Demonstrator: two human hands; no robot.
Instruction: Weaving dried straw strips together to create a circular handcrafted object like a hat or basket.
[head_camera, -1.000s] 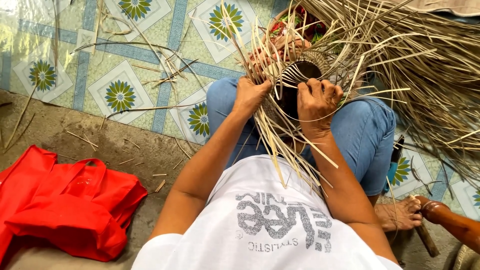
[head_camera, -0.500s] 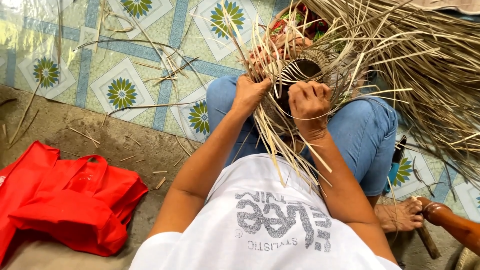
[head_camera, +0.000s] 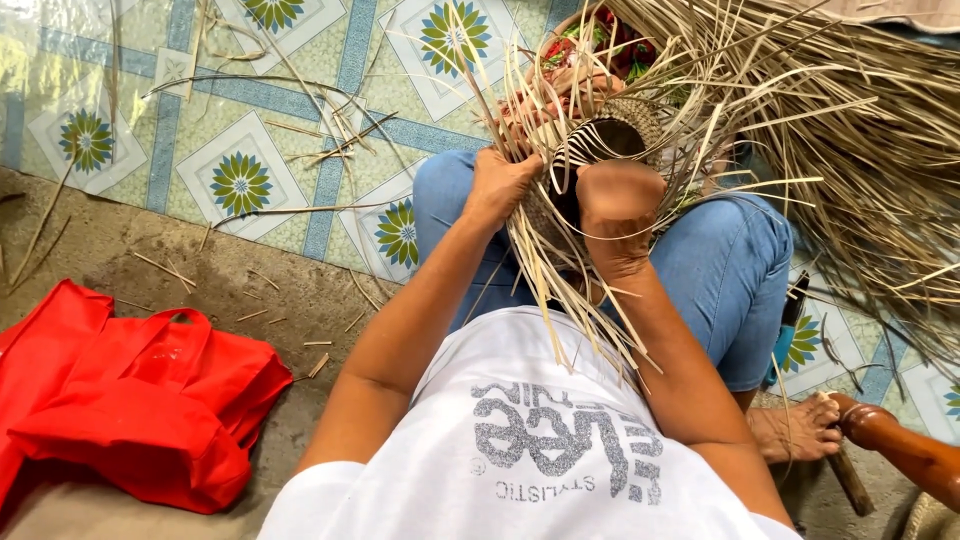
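Place: on the person's lap, above the blue-jeaned knees, sits a half-woven basket (head_camera: 600, 140) of pale straw, held between both hands over a tiled floor (head_camera: 240, 120).
Basket direction: its dark round mouth faces up toward the camera and a little away from the person; the body tilts from the lap toward the top of the picture.
Loose strips (head_camera: 570, 310): long flat straw ends hang from the basket down toward the person's white shirt, their length running from the hands to the chest; others fan outward from the rim to the upper right.
Basket look: tight tan weave around the rim, dark inside, unfinished edges bristling with stiff strips on every side.
Left hand (head_camera: 500, 185): fingers curled and pressed together around the left edge of the basket and a bunch of strips.
Right hand (head_camera: 618, 205): closed in a fist on the right edge of the rim, knuckles toward the camera, gripping strips.
Straw pile (head_camera: 850, 150): a large heap of the same strips lies to the right, just beside the basket.
Red bag (head_camera: 130, 400): lies on the bare concrete at lower left, well apart.
Another person: a forearm with a bangle (head_camera: 900, 445) enters at lower right.
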